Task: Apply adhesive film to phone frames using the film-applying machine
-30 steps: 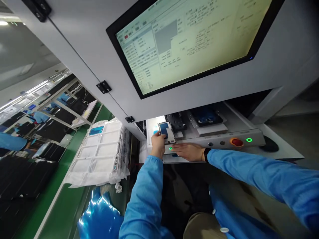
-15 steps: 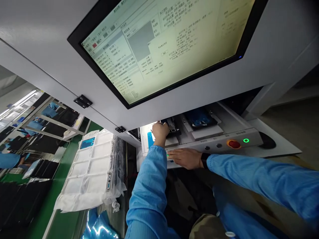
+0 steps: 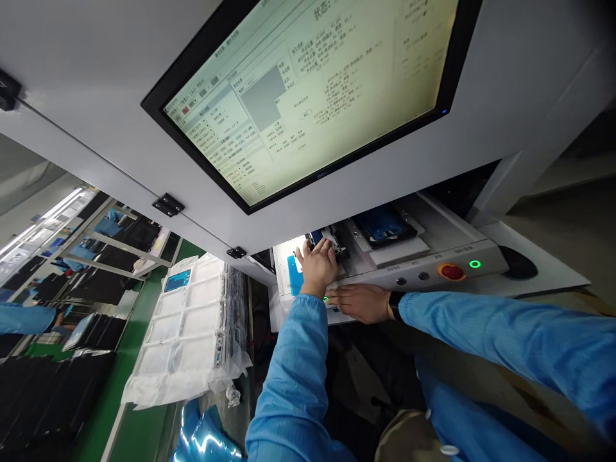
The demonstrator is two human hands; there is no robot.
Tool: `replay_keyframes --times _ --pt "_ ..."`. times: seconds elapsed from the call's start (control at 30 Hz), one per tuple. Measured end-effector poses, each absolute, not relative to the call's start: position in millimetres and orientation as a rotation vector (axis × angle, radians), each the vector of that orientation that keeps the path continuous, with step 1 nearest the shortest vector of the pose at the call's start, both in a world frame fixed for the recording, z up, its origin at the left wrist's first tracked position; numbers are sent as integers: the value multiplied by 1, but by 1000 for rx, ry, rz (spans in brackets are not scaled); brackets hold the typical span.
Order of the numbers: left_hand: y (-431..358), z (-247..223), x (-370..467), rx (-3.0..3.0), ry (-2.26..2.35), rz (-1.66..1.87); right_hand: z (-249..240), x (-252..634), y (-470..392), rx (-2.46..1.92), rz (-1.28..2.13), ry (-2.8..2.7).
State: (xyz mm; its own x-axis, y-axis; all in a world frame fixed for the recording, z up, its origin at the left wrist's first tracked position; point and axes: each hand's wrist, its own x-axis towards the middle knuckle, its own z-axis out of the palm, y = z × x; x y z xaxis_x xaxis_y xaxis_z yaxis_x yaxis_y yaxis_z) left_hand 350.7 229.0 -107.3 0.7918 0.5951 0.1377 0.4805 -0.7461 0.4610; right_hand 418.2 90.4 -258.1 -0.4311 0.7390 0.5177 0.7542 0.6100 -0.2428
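Observation:
Under the white machine's front, my left hand (image 3: 318,264) lies with its fingers apart on a dark fixture (image 3: 339,247). My right hand (image 3: 360,303) rests flat, fingers extended, on the front edge of the control panel (image 3: 462,255), beside a small green-lit button (image 3: 326,299). A blue part (image 3: 296,276) is to the left of my left hand. Right of the hands, a second fixture holds a blue-faced piece (image 3: 385,224). What lies beneath my left palm is hidden.
A monitor (image 3: 308,102) hangs above. The panel has a red button (image 3: 452,272) and a green ring light (image 3: 475,264). At left are stacked white trays (image 3: 178,333), blue film (image 3: 206,436) and black trays (image 3: 52,398). Another person's sleeve (image 3: 26,319) shows far left.
My left hand has opened from a closed grasp and its fingers are now spread on the fixture. My right hand stays on the panel edge. The view has shifted slightly.

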Motion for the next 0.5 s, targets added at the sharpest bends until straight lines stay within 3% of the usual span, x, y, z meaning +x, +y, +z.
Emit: replay_keyframes --times 0.5 --pt "228 -94 350 2760 880 202 -249 419 96 -1179 24 -2238"
